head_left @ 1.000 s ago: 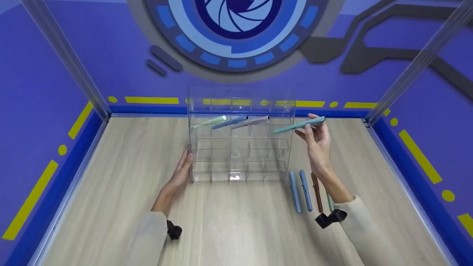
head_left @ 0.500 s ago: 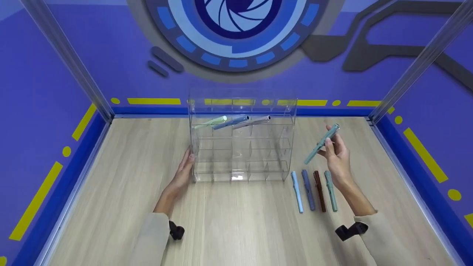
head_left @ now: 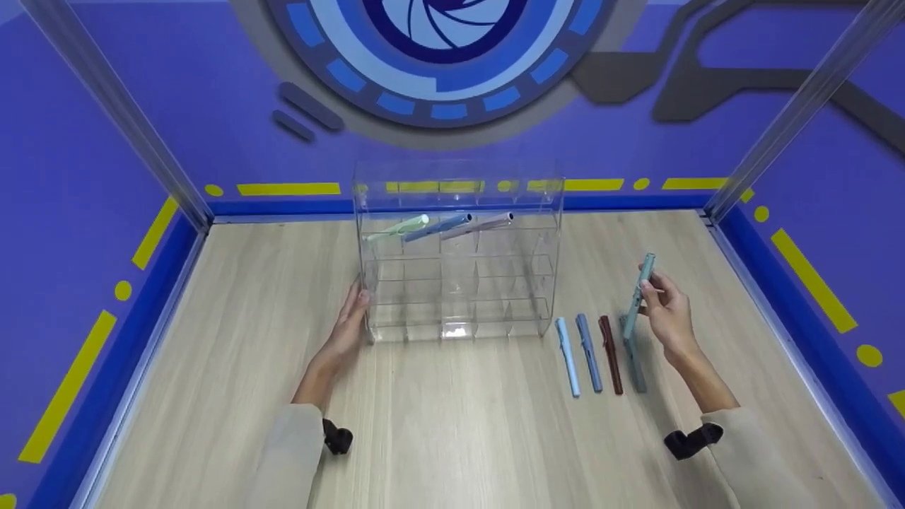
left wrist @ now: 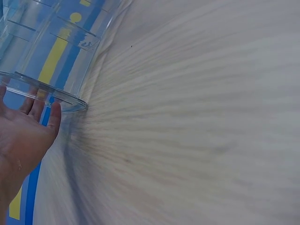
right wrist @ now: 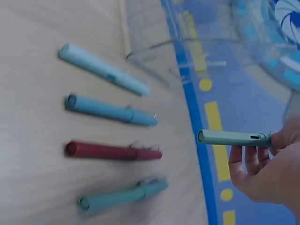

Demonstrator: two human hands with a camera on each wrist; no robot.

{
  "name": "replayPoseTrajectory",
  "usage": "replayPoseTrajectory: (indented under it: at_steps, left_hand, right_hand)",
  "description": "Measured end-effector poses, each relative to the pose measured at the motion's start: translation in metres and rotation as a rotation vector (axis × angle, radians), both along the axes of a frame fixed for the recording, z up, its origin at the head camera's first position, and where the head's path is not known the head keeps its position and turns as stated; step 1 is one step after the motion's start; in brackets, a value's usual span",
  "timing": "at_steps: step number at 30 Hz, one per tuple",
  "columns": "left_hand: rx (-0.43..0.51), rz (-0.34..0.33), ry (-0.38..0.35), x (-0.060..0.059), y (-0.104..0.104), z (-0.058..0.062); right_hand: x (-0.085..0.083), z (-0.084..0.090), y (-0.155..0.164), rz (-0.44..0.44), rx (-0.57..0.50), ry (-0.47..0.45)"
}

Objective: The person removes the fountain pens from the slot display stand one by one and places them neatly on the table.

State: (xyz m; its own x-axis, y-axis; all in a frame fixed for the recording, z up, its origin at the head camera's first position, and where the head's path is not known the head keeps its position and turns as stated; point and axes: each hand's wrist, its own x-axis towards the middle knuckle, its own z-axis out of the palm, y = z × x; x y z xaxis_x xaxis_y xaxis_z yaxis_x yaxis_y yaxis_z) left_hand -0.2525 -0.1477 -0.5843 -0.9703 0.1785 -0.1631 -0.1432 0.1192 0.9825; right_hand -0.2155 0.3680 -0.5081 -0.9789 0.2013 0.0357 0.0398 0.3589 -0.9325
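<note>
A teal pen [head_left: 638, 291] is pinched near its upper end by the right hand [head_left: 668, 311], thumb and fingers clamped on the barrel, held nearly upright above the right side of the wooden table [head_left: 212, 339]. It looks light, stiff and smooth, so likely a little slippery; the middle of the barrel seems the surest place to hold it. Just beneath it, four more pens lie side by side on the table: a light blue pen [head_left: 567, 356], a blue pen [head_left: 587, 352], a dark red pen [head_left: 611, 354] and a grey-green pen [head_left: 633, 363]. To their left stands a clear plastic rack [head_left: 458, 261] with three pens in its top row. The left hand [head_left: 348, 326] rests flat against the rack's left side, fingers straight and together. Purple walls with yellow markings enclose the table.
</note>
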Motion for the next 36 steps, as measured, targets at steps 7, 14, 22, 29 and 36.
replayPoseTrajectory:
  at_steps: [7, 14, 22, 29, 36]
  left_hand:
    - [0.026, -0.005, -0.003, 0.002, -0.003, 0.000]
    - [0.009, 0.003, -0.020, 0.001, -0.006, 0.000]
    - [0.038, 0.019, -0.015, 0.001, -0.005, 0.002]
    - [0.055, 0.020, -0.004, -0.001, -0.001, 0.003]
    - [0.033, 0.004, -0.003, -0.002, 0.001, 0.002]
  right_hand:
    - [-0.002, -0.023, 0.029, -0.074, 0.112, -0.130]
    - [0.002, -0.040, 0.045, -0.051, 0.222, -0.211]
    - [0.009, -0.051, 0.053, 0.043, 0.359, -0.248]
    - [0.013, -0.056, 0.059, 0.081, 0.357, -0.290]
    - [0.015, -0.059, 0.060, 0.074, 0.406, -0.272]
